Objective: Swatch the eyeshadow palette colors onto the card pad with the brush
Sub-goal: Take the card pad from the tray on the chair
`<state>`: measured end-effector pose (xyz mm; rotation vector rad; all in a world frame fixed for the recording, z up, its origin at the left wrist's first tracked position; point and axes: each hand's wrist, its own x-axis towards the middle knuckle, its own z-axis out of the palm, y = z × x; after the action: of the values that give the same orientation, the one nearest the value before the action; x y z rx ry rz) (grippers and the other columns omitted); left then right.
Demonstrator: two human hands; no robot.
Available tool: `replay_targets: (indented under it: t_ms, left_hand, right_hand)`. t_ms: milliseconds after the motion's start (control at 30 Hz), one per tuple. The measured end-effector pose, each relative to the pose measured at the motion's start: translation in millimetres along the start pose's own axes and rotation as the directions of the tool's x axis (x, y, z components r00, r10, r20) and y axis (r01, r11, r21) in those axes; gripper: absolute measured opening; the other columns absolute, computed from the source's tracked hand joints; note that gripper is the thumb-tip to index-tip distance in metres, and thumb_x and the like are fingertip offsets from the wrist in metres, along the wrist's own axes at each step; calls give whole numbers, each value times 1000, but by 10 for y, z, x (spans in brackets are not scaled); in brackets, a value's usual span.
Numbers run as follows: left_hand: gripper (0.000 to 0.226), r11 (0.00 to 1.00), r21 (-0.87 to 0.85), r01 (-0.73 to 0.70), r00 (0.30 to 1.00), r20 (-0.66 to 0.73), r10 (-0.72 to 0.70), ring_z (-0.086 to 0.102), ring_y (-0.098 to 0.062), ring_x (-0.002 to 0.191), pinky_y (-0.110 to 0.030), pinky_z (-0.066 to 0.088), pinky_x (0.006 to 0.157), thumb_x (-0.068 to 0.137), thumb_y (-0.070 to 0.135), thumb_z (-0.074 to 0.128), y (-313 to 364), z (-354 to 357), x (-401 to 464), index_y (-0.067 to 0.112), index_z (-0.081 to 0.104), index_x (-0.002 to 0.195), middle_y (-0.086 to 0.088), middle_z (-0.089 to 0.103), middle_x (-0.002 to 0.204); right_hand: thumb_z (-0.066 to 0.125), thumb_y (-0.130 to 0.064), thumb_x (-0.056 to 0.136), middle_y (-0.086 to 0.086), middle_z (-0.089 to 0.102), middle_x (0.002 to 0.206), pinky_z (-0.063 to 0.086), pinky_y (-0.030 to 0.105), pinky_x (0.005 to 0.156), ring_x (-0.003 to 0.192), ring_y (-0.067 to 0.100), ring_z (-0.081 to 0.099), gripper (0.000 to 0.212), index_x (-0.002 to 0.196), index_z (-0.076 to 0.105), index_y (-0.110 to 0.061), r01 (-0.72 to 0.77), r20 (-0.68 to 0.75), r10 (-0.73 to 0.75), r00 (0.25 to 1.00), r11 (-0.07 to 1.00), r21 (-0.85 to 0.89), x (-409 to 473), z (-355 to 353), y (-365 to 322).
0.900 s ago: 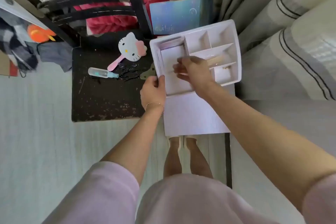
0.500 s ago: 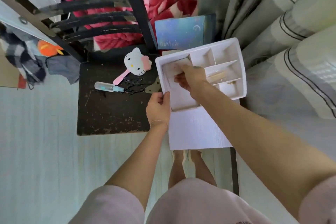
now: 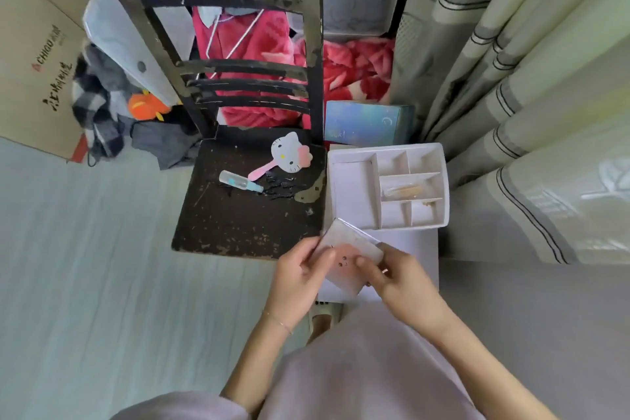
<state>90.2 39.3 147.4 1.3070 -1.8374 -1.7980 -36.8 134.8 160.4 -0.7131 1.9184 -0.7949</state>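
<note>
Both my hands hold the pale eyeshadow palette (image 3: 347,254): left hand (image 3: 300,278) grips its left edge, right hand (image 3: 397,278) pinches its right side, just below the white divided tray (image 3: 439,160).

A worn black chair (image 3: 238,215) carries a white-and-pink cat-faced mirror (image 3: 289,157), beside a white divided tray (image 3: 439,181) and a red blanket (image 3: 354,68).

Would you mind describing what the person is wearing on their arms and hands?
Both forearms are bare. Pale lilac-pink short sleeves show at the upper arms. The left hand has a thin, fine chain bracelet at the wrist. The right hand wears no glove; a ring cannot be told.
</note>
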Motion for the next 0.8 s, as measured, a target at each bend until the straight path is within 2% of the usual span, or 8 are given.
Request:
replay_targets:
  t_ms: [100, 167, 267, 433, 533, 633, 700, 800]
  left_hand:
    - [17, 995, -94, -21, 987, -161, 5, 54, 3, 63, -11, 43, 59, 88, 7, 57, 78, -134, -178, 19, 62, 78, 10, 62, 67]
    - [13, 980, -194, -35, 963, -269, -19, 58, 1, 66, -13, 46, 60, 88, 10, 57, 131, -198, -285, 17, 64, 79, 8, 66, 68]
    - [4, 955, -281, -95, 917, -399, -27, 62, -3, 69, -16, 49, 60, 82, 22, 63, 220, -219, -450, 20, 66, 81, 7, 70, 75]
    - [15, 968, -220, -118, 816, -577, -32, 59, 10, 83, -4, 42, 69, 89, 18, 57, 198, -279, -681, 22, 60, 103, 16, 64, 93]
    - [29, 974, -200, 108, 751, -625, -212, 50, 16, 88, 3, 37, 69, 91, 32, 50, -106, -291, -1004, 25, 50, 119, 18, 54, 104]
    - [25, 915, -301, 268, 680, -614, -401, 57, 0, 88, 1, 39, 65, 92, 29, 51, -542, -197, -1497, 21, 55, 115, 5, 61, 103]
    - [17, 860, -359, 362, 613, -603, -510, 61, -15, 91, -14, 45, 75, 93, 23, 50, -862, -129, -1873, 19, 58, 107, -3, 64, 104]
    - [9, 772, -456, 443, 476, -610, -633, 63, -23, 87, -34, 47, 84, 92, 17, 51, -1300, -37, -2466, 18, 58, 98, -8, 66, 99]
  right_hand:
    - [64, -37, 80, -6, 47, 59, 35, 16, 51, 52, 7, 42, 27, 74, 43, -22, -28, -176, 30, 984, 1000, 10, -145, 110, -146]
    - [64, -44, 77, 2, 54, 73, 40, 17, 56, 60, 11, 48, 32, 89, 47, -20, -104, 21, 102, 995, 973, 205, -181, 133, -309]
    - [55, -36, 86, 4, 60, 79, 46, 22, 58, 66, 10, 56, 28, 93, 57, -10, -53, 331, -38, 943, 964, 261, -203, 213, -537]
    - [49, -19, 93, 5, 63, 67, 42, 16, 53, 60, 16, 54, 23, 79, 61, -4, 68, 339, -134, 931, 977, 200, -219, 388, -684]
    - [47, -20, 94, 7, 65, 62, 49, 27, 58, 55, 16, 56, 29, 70, 60, -8, 116, 333, -120, 935, 993, 32, -196, 350, -504]
    - [43, -18, 96, 4, 67, 64, 52, 33, 64, 56, 18, 60, 18, 84, 56, -13, 199, 355, -109, 929, 953, -230, -141, 268, -132]
    - [40, -19, 96, 2, 66, 62, 53, 34, 64, 57, 20, 62, 10, 94, 49, -16, 193, 353, -53, 934, 907, -375, -121, 225, 144]
    - [38, -30, 96, 1, 65, 53, 50, 32, 58, 52, 20, 62, 13, 94, 45, -18, 141, 317, 31, 948, 851, -505, -135, 167, 469]
